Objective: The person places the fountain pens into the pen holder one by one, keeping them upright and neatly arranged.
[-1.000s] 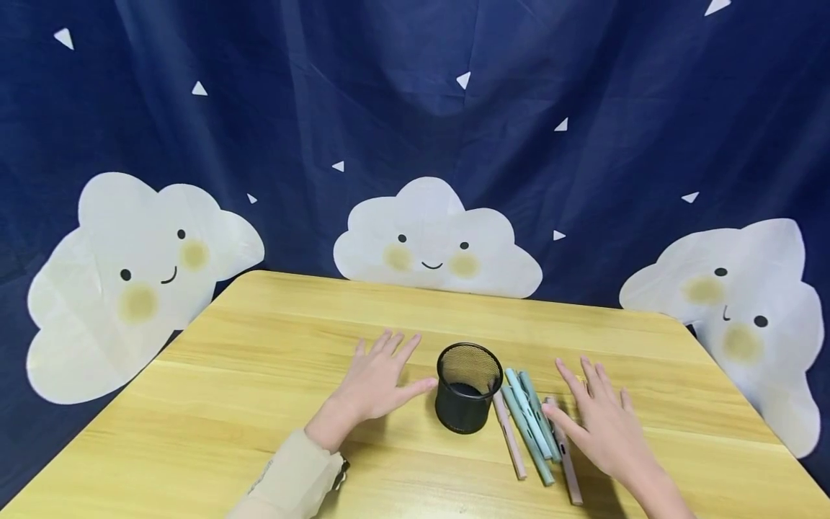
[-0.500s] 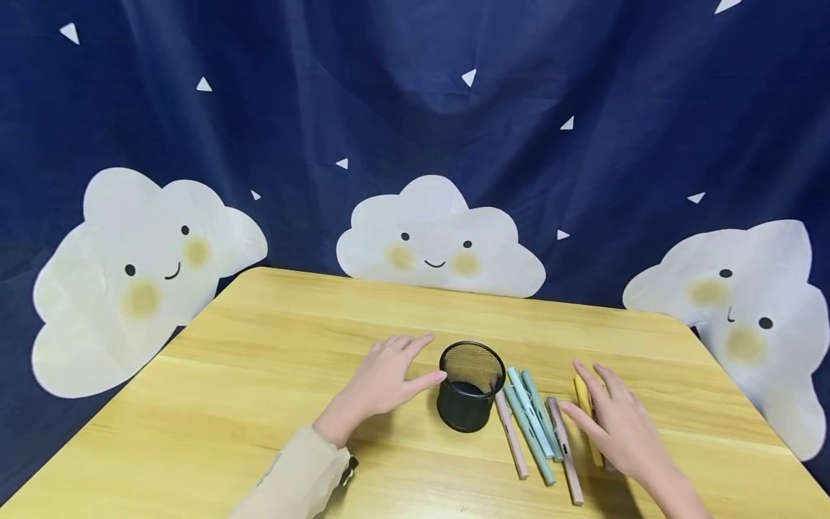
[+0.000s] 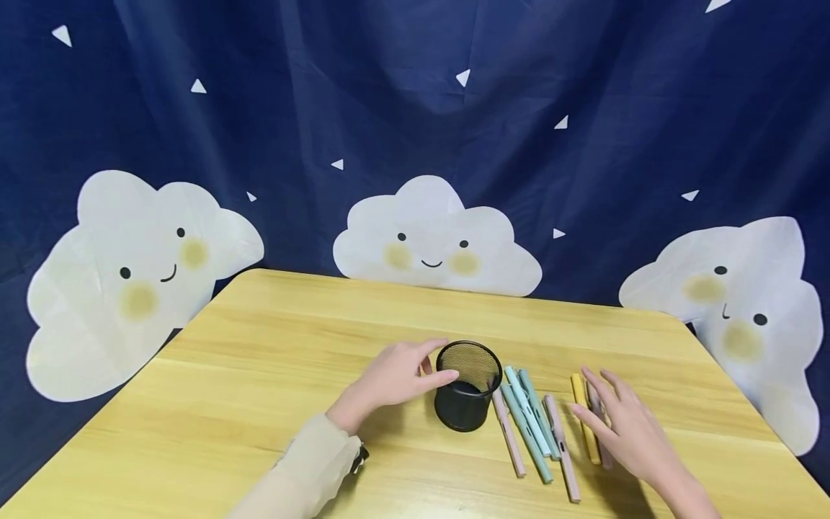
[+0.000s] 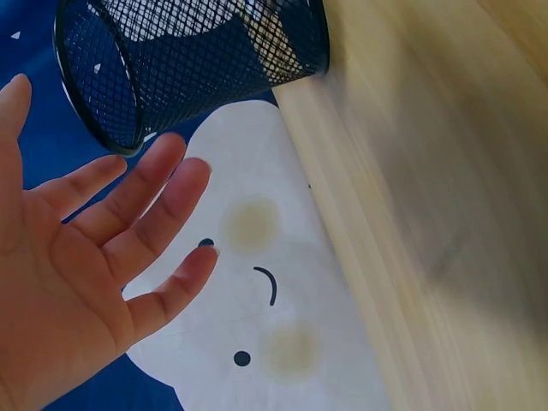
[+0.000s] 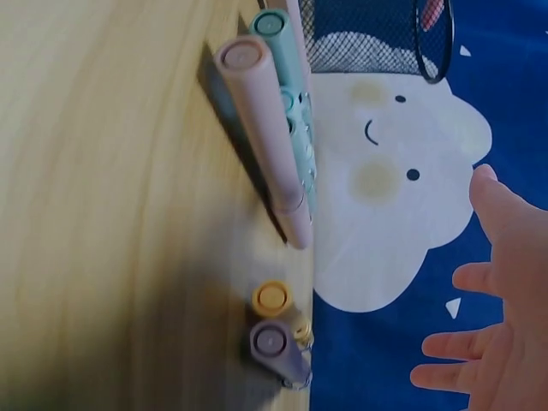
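Observation:
A black mesh pen holder (image 3: 463,411) stands upright near the middle of the table, nothing visible inside. My left hand (image 3: 392,375) is at its left side, thumb and fingers spread near the rim; the left wrist view shows the fingers relaxed and a gap between most of them and the mesh (image 4: 214,51). To the holder's right lie pink, teal and light blue pens (image 3: 528,414), with another pink pen (image 3: 563,447) beside them. My right hand (image 3: 632,429) hovers with loose fingers over a yellow pen (image 3: 584,418) and a mauve pen (image 5: 274,340), holding nothing.
The wooden table (image 3: 259,360) has rounded far corners. Behind it hangs a dark blue curtain (image 3: 389,86) with white triangles and smiling clouds (image 3: 433,249).
My left hand has moved right to the pen holder, its fingers drawing in. The right hand has shifted slightly right, uncovering the yellow and mauve pens. The pens and holder stay put.

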The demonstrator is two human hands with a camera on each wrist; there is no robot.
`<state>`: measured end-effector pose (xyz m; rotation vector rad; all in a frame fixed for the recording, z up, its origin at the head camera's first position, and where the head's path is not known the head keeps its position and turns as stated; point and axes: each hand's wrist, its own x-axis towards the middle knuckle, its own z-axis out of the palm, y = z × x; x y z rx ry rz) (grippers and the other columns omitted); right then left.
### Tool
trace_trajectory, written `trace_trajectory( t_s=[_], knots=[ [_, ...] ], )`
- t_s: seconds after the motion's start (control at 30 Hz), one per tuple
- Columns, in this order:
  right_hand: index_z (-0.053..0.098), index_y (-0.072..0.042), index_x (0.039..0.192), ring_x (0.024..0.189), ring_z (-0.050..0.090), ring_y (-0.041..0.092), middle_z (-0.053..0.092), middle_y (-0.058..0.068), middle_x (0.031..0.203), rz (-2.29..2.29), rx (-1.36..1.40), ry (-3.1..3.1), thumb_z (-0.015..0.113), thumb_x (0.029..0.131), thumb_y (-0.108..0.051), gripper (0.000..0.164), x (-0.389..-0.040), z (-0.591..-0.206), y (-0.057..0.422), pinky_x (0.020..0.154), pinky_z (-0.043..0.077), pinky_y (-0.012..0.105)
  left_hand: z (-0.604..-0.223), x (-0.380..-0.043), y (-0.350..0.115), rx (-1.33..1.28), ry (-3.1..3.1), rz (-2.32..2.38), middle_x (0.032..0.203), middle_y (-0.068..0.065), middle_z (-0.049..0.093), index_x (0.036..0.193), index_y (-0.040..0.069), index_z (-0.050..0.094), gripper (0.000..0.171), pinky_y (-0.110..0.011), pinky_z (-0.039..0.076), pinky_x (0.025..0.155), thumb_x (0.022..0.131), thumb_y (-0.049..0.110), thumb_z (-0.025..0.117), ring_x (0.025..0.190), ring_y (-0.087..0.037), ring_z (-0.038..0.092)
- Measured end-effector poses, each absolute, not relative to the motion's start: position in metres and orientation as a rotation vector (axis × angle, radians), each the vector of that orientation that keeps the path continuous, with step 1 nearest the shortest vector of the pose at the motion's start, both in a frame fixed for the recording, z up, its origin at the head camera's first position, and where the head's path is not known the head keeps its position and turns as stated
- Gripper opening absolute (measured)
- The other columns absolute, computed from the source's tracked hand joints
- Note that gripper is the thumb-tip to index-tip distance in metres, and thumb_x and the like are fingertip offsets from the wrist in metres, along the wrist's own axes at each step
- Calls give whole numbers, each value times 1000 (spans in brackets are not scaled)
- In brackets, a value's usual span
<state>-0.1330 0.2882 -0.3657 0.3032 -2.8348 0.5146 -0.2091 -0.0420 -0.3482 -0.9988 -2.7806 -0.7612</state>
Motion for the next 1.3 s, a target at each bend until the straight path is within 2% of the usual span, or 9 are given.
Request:
trace_trajectory(
  t_s=[0.2, 0.43, 0.6, 0.8, 0.93, 1.07, 1.3],
  knots=[
    [35, -3, 136, 109, 35, 53, 33, 33, 128, 525, 308, -2861, 49, 92, -36, 57, -132, -368, 295, 78, 29, 66, -350, -210, -38, -1021, -2833, -801, 66, 15, 52, 130, 14, 47, 66, -20, 42, 58, 82, 59, 49, 60, 0, 50],
    [40, 1, 131, 101, 47, 44, 45, 24, 117, 545, 323, -2843, 50, 92, -32, 52, -135, -371, 303, 74, 38, 59, -347, -213, -36, -1041, -2846, -820, 62, 15, 51, 131, 13, 46, 70, -20, 41, 54, 78, 57, 57, 56, -1, 49],
    [39, 1, 132, 95, 50, 45, 48, 26, 113, 528, 295, -2893, 49, 92, -34, 54, -138, -372, 308, 70, 40, 57, -349, -217, -34, -1081, -2869, -890, 53, 14, 52, 133, 9, 43, 75, -19, 41, 51, 76, 55, 61, 49, 0, 50],
    [38, 3, 132, 93, 52, 45, 48, 28, 110, 527, 271, -2932, 49, 92, -36, 57, -140, -374, 314, 69, 41, 58, -351, -221, -32, -1100, -2911, -1133, 49, 1, 58, 137, 6, 36, 81, -19, 44, 53, 75, 49, 66, 43, -17, 58],
    [37, 5, 132, 80, 55, 31, 50, 24, 102, 577, 255, -2957, 50, 91, -35, 58, -143, -375, 318, 62, 45, 46, -352, -223, -31, -1097, -2925, -1279, 51, -2, 59, 138, 6, 33, 83, -19, 46, 56, 74, 43, 70, 47, -22, 61],
    [37, 9, 130, 66, 47, 12, 50, 10, 86, 707, 302, -2940, 53, 91, -27, 56, -149, -378, 322, 53, 39, 28, -350, -223, -31, -1088, -2925, -1436, 55, -5, 61, 139, 8, 30, 81, -20, 48, 61, 75, 35, 71, 48, -20, 62],
    [36, 11, 129, 56, 44, 4, 50, -1, 71, 875, 424, -2914, 52, 91, -18, 51, -159, -382, 330, 50, 36, 24, -350, -224, -31, -1083, -2903, -1638, 60, -10, 62, 140, 9, 27, 79, -22, 49, 62, 77, 27, 71, 52, -26, 62]
  ],
)
